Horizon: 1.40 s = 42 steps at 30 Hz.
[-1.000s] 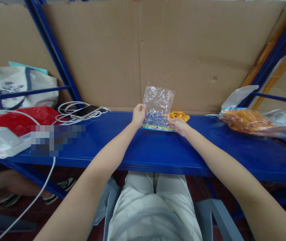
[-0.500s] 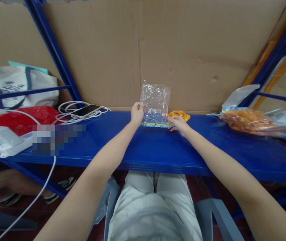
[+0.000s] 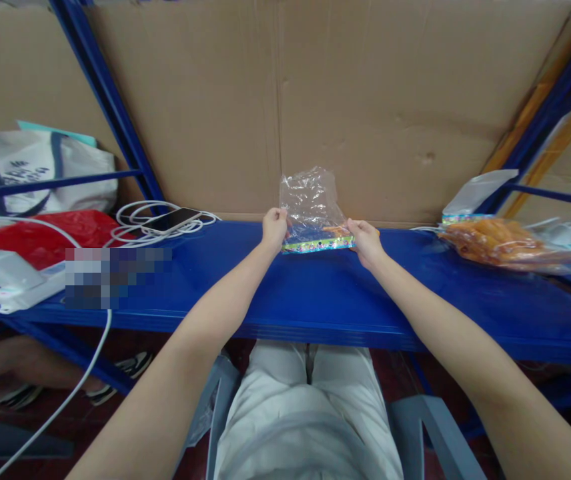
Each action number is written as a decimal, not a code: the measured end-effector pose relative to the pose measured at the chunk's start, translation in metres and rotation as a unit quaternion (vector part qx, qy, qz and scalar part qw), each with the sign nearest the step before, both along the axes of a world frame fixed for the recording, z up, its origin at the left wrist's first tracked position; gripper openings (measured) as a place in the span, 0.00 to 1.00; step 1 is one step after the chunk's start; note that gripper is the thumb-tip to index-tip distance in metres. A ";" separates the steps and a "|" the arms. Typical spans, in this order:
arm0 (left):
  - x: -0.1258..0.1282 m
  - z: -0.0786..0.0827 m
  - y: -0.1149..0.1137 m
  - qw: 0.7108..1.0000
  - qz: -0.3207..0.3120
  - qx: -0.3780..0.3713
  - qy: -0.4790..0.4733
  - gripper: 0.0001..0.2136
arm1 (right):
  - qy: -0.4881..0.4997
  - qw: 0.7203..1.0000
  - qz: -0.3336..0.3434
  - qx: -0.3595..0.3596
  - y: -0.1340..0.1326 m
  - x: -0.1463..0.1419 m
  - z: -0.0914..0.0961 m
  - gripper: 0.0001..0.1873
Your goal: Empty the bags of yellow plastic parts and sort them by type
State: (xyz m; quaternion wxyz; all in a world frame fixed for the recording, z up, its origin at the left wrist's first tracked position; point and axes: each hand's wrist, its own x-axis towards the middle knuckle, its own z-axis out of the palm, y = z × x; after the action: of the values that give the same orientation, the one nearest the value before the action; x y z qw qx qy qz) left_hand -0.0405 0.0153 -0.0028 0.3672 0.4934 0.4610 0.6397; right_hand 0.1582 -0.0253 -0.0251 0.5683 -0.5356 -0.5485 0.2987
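Note:
Between my hands, a clear plastic bag [image 3: 310, 200] with a colourful printed strip along its lower edge is held up above the blue shelf [image 3: 310, 293]. My left hand [image 3: 275, 230] pinches the bag's left side. At the right end of the printed strip, my right hand [image 3: 365, 241] grips the bag's edge between thumb and fingers. Part of an orange item [image 3: 335, 231] shows through the clear film. The rest of that item is hidden behind the bag and my right hand.
A clear bag of orange things [image 3: 500, 243] lies on the right. On the left are a phone [image 3: 171, 221] on coiled white cable, a red bag [image 3: 73, 230], a white power strip [image 3: 30, 290] and a canvas bag [image 3: 85, 177]. Cardboard [image 3: 365, 100] stands behind. Another person's leg [image 3: 30, 370] is below left.
My right hand has shifted slightly up and right and now grips the strip's end. The bag's bottom is pulled wider, its film has creased, and the orange item is more covered.

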 end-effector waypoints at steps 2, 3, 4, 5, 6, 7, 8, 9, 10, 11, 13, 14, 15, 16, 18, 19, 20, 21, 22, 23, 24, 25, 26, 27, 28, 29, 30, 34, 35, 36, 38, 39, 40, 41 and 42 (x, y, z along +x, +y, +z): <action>-0.001 0.000 0.002 1.000 0.007 -0.003 -0.012 0.12 | 0.044 0.999 0.021 -0.023 -0.005 -0.002 0.002 0.19; -0.002 0.000 0.003 1.000 0.010 -0.005 -0.018 0.11 | 0.062 0.997 0.034 -0.032 -0.007 -0.003 0.003 0.19; -0.002 -0.001 0.004 1.000 0.012 -0.009 -0.024 0.11 | 0.062 0.996 0.049 -0.040 -0.010 -0.005 0.004 0.19; -0.003 -0.001 0.005 0.999 0.012 -0.013 -0.030 0.11 | 0.056 0.996 0.057 -0.045 -0.012 -0.006 0.006 0.19; -0.004 -0.001 0.006 0.999 0.010 -0.018 -0.036 0.11 | 0.050 0.996 0.060 -0.047 -0.014 -0.008 0.007 0.19; -0.005 -0.001 0.007 0.999 0.009 -0.025 -0.043 0.12 | 0.045 0.996 0.058 -0.046 -0.015 -0.009 0.008 0.19; -0.006 -0.002 0.008 0.998 0.008 -0.032 -0.053 0.12 | 0.040 0.997 0.054 -0.044 -0.016 -0.009 0.009 0.18; -0.006 -0.002 0.009 0.997 0.007 -0.039 -0.065 0.13 | 0.035 0.997 0.053 -0.041 -0.016 -0.009 0.009 0.17; -0.007 -0.002 0.010 0.996 0.008 -0.047 -0.076 0.13 | 0.030 0.997 0.053 -0.039 -0.016 -0.009 0.009 0.16; -0.008 -0.002 0.012 0.995 0.009 -0.053 -0.086 0.12 | 0.027 0.997 0.055 -0.036 -0.016 -0.009 0.009 0.14; -0.011 -0.003 0.017 0.993 0.011 -0.064 -0.094 0.11 | 0.025 0.997 0.064 -0.030 -0.015 -0.008 0.008 0.11; -0.012 -0.005 0.020 0.993 0.012 -0.067 -0.093 0.11 | 0.023 0.997 0.067 -0.026 -0.015 -0.008 0.008 0.10; -0.014 -0.006 0.024 0.994 0.017 -0.066 -0.087 0.10 | 0.021 0.997 0.069 -0.022 -0.014 -0.008 0.007 0.09; -0.016 -0.008 0.028 0.995 0.027 -0.060 -0.075 0.08 | 0.017 0.997 0.068 -0.019 -0.013 -0.007 0.007 0.08; -0.021 -0.011 0.034 0.996 0.078 -0.024 -0.028 0.03 | 0.009 0.998 0.060 -0.013 -0.012 -0.006 0.006 0.07; -0.023 -0.012 0.035 0.993 0.117 0.005 0.009 0.04 | 0.005 0.998 0.054 -0.011 -0.012 -0.006 0.006 0.07; -0.025 -0.012 0.035 0.986 0.155 0.038 0.054 0.09 | 0.001 0.999 0.051 -0.010 -0.012 -0.006 0.007 0.06; -0.027 -0.012 0.034 0.975 0.183 0.074 0.104 0.13 | -0.004 0.999 0.053 -0.010 -0.012 -0.005 0.007 0.06; -0.027 -0.011 0.031 0.962 0.198 0.108 0.155 0.17 | -0.010 0.998 0.060 -0.010 -0.012 -0.005 0.007 0.06; -0.027 -0.010 0.027 0.948 0.196 0.140 0.207 0.20 | -0.016 0.997 0.074 -0.013 -0.014 -0.005 0.007 0.06; -0.026 -0.008 0.022 0.935 0.180 0.166 0.256 0.21 | -0.022 0.995 0.093 -0.020 -0.015 -0.005 0.008 0.06; -0.024 -0.007 0.018 0.921 0.157 0.187 0.303 0.23 | -0.028 0.993 0.114 -0.029 -0.016 -0.006 0.008 0.06; -0.022 -0.006 0.013 0.907 0.130 0.200 0.347 0.24 | -0.035 0.990 0.134 -0.040 -0.018 -0.006 0.009 0.06; -0.020 -0.005 0.010 0.893 0.101 0.207 0.387 0.25 | -0.043 0.986 0.154 -0.052 -0.020 -0.007 0.009 0.06; -0.018 -0.005 0.007 0.879 0.072 0.206 0.424 0.27 | -0.053 0.981 0.172 -0.065 -0.022 -0.007 0.009 0.06; -0.017 -0.006 0.005 0.865 0.042 0.200 0.458 0.28 | -0.066 0.977 0.189 -0.076 -0.023 -0.008 0.010 0.07; -0.016 -0.007 0.005 0.852 0.012 0.188 0.489 0.29 | -0.080 0.972 0.202 -0.084 -0.025 -0.009 0.010 0.07; -0.017 -0.016 0.006 0.809 -0.087 0.114 0.570 0.24 | -0.127 0.961 0.225 -0.099 -0.028 -0.009 0.012 0.09; -0.017 -0.018 0.007 0.806 -0.102 0.099 0.575 0.21 | -0.134 0.960 0.225 -0.098 -0.028 -0.009 0.012 0.10; -0.017 -0.019 0.008 0.804 -0.115 0.088 0.577 0.19 | -0.139 0.960 0.225 -0.096 -0.028 -0.008 0.012 0.10; -0.016 -0.020 0.010 0.802 -0.134 0.073 0.578 0.14 | -0.146 0.958 0.228 -0.090 -0.027 -0.006 0.011 0.11; -0.016 -0.019 0.010 0.801 -0.136 0.068 0.579 0.13 | -0.148 0.958 0.230 -0.088 -0.026 -0.005 0.010 0.11; -0.016 -0.018 0.011 0.802 -0.131 0.065 0.579 0.13 | -0.148 0.958 0.228 -0.086 -0.024 -0.004 0.010 0.11; -0.016 -0.017 0.012 0.805 -0.117 0.063 0.578 0.12 | -0.146 0.961 0.221 -0.083 -0.022 -0.004 0.009 0.11; -0.017 -0.015 0.013 0.811 -0.093 0.064 0.575 0.12 | -0.140 0.964 0.209 -0.081 -0.020 -0.003 0.008 0.11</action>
State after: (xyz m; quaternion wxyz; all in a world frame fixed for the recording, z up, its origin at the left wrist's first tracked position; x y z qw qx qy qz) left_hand -0.0571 0.0284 -0.0180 0.0608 0.8340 0.4977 0.2303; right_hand 0.1556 -0.0457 -0.0172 0.3653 -0.4898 -0.6967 0.3760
